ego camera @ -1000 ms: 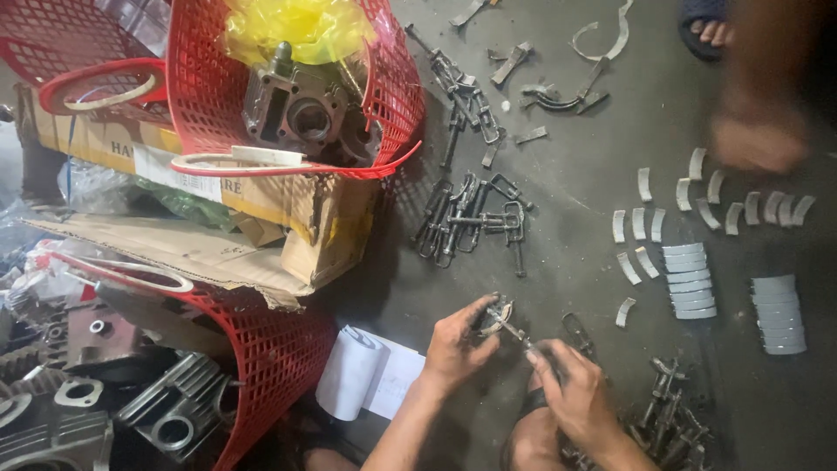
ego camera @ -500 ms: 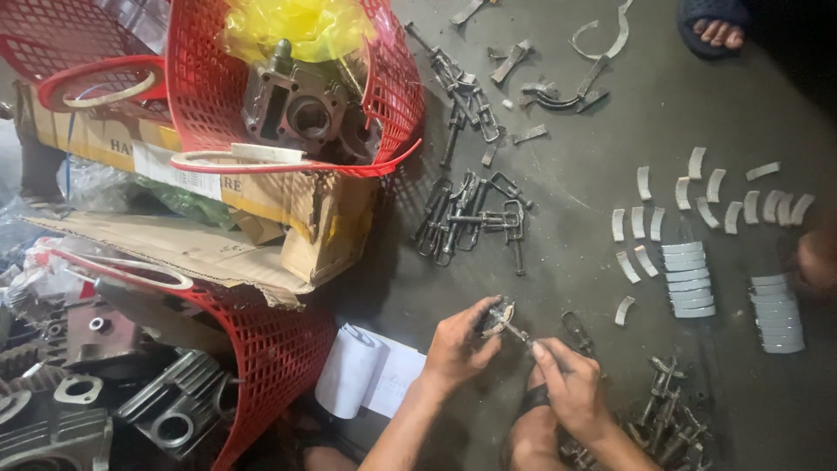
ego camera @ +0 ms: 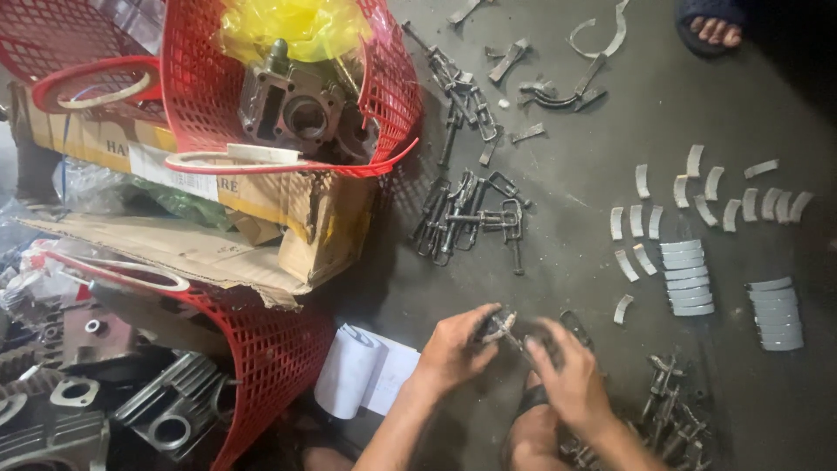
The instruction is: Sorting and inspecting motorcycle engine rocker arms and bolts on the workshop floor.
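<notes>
Low over the grey floor, my left hand (ego camera: 455,351) and my right hand (ego camera: 570,377) hold a small dark metal bracket part (ego camera: 504,328) between them. The left fingers pinch its left end and the right fingers grip its other end. A heap of similar dark metal parts (ego camera: 671,417) lies just right of my right hand. Another bundle of the same parts (ego camera: 469,214) lies on the floor farther away.
Curved grey metal shells (ego camera: 689,277) lie in rows and stacks at the right. A red mesh basket (ego camera: 392,92) holds an engine cylinder (ego camera: 296,109) on a cardboard box (ego camera: 327,218). White paper (ego camera: 362,373) lies at my left. Another person's sandalled foot (ego camera: 711,26) is at top right.
Another person's hand at the right has pulled out of view. My two hands have closed in on the small part, the right fingers sliding up onto it.
</notes>
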